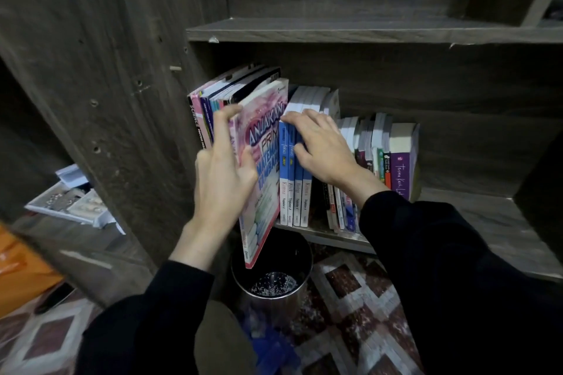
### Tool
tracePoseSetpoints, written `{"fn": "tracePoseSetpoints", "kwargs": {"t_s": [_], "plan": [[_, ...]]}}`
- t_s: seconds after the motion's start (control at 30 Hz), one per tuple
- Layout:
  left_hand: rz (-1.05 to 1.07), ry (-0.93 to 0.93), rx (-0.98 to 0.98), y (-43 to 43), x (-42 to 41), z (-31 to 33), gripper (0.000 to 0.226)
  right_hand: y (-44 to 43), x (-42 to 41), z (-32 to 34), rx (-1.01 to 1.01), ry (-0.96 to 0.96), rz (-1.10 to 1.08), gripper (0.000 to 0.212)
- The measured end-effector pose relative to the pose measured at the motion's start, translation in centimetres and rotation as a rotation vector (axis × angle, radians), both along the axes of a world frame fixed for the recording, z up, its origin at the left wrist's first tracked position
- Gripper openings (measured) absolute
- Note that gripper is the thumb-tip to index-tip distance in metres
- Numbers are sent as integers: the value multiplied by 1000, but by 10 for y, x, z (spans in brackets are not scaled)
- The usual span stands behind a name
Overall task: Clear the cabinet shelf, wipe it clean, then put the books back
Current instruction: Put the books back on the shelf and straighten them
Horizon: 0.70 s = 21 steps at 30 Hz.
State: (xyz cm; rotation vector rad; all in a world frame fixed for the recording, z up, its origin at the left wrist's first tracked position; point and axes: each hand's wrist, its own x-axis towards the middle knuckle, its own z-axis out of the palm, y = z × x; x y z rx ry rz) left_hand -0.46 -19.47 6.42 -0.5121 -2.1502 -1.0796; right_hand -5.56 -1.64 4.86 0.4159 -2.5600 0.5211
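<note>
The dark wood-grain cabinet (115, 100) fills most of what I can see, and everything here can be placed against the pink workbook (265, 143) that sticks out of it. The shelf (475, 213) it stands on runs off to its right, bare at the far end. A second shelf (365, 30) sits above the workbook. Below it lies the patterned floor (350, 298) in red-brown and pale diamonds. Directly under the workbook's lower corner stands a round metal bin (274, 250).

The workbook is tilted, with its top leaning towards the back of the cabinet. Its bottom edge is drawn out past the shelf's front lip and hangs over the bin. Just left of the workbook, a group of tall books (207, 113) stands against the cabinet's side wall. Touching its right side are four blue books (294, 192), upright with their spines outwards. Further right comes a row of smaller books, ending in a thick purple book (402, 170). Well to the workbook's left, past the cabinet wall, a white tray (70, 201) lies low down.

The person wears dark sleeves. The left hand (222, 179) grips the workbook by its spine edge. The thumb is on the front cover and the fingers are wrapped behind. The right hand (323, 146) lies just right of the workbook. Its fingers are spread and only lightly bent over the blue books' top edges, and the thumb is against their spines. It rests on them, not closed round anything.
</note>
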Motion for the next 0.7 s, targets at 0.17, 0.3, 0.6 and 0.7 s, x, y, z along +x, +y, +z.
{"fn": "tracePoseSetpoints", "kwargs": {"t_s": [0.17, 0.3, 0.6, 0.7], "plan": [[29, -28, 36, 6, -16, -43, 55, -3, 4, 1, 9, 1, 13, 48], [52, -32, 67, 13, -21, -62, 55, -8, 6, 2, 14, -15, 11, 47], [56, -68, 70, 30, -50, -59, 54, -10, 1, -3, 39, 9, 0, 50], [82, -57, 68, 29, -46, -62, 51, -10, 2, -2, 32, 12, 3, 50]]}}
